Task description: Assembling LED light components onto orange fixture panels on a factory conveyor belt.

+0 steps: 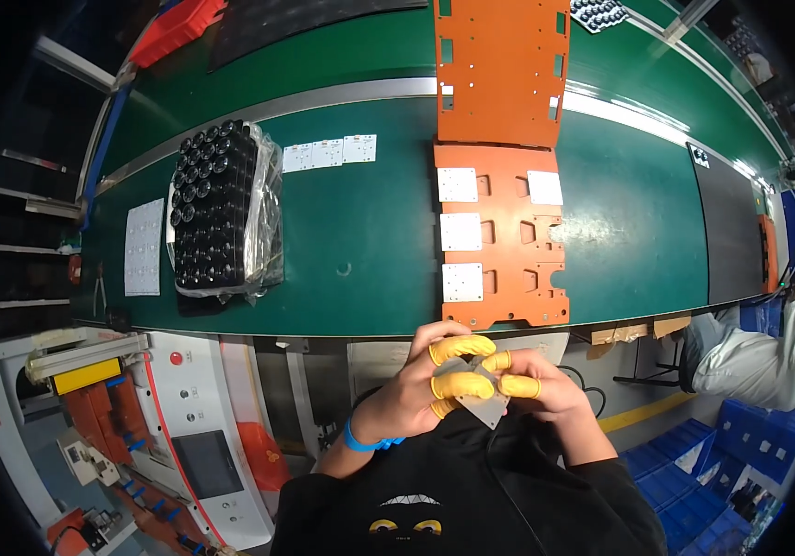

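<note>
Close to my body, in front of the bench's near edge, a thin grey square plate (pixel 487 409) with small corner holes is tilted between my hands. My left hand (pixel 425 380), with yellow finger cots and a blue wristband, grips it from one side. My right hand (pixel 544 387), also in yellow finger cots, pinches its other side. A darker grey piece (pixel 479 363) shows between the fingers; its kind is unclear. Just beyond lies an orange fixture plate (pixel 507 258). Three white square boards (pixel 461 232) sit along its left side, and one white board (pixel 545 188) at its upper right.
Left on the green bench (pixel 360 250) stands a black tray of round lenses (pixel 212 208) in clear plastic. White board panels (pixel 144 248) and smaller boards (pixel 328 153) lie nearby. A hinged orange lid (pixel 499 74) extends behind. A machine (pixel 203 445) stands lower left; another person (pixel 754 343) is at right.
</note>
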Demonstrator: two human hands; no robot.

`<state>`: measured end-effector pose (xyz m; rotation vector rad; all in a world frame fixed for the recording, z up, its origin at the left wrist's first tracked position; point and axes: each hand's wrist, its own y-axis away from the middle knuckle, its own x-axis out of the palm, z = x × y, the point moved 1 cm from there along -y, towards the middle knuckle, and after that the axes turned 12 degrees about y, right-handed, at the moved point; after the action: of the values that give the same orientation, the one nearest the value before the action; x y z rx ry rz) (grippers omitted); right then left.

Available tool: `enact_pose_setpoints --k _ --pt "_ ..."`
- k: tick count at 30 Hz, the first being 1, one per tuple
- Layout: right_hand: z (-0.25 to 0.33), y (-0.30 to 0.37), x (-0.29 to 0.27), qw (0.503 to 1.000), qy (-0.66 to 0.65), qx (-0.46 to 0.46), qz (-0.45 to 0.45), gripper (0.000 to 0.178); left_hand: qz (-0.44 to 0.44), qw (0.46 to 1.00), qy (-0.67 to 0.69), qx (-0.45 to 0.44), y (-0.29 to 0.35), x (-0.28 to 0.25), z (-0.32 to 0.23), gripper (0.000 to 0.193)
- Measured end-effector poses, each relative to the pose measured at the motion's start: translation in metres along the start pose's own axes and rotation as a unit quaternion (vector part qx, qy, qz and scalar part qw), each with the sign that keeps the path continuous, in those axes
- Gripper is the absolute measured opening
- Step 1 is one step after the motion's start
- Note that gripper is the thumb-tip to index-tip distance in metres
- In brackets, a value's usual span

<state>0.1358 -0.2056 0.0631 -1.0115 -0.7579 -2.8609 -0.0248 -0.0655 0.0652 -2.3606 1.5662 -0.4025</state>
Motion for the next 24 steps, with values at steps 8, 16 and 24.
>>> enact_pose_setpoints --k 8,16,24 --pt "0.041 0.002 -0.023 0.925 0.255 -0.017 -0.281 0.013 -0.172 0.956 -0.22 -0.091 -0.012 -0.012 -0.001 0.048" --pt "0.1 -0.019 -0.104 0.833 0.348 -0.067 -0.426 0.018 -0.169 0.856 -0.463 -0.157 -0.038 -0.07 0.045 0.066" --pt "0.09 -0.037 -0.11 0.81 0.396 -0.049 -0.431 0.022 -0.144 0.796 -0.567 -0.154 -0.088 -0.103 0.079 0.072"
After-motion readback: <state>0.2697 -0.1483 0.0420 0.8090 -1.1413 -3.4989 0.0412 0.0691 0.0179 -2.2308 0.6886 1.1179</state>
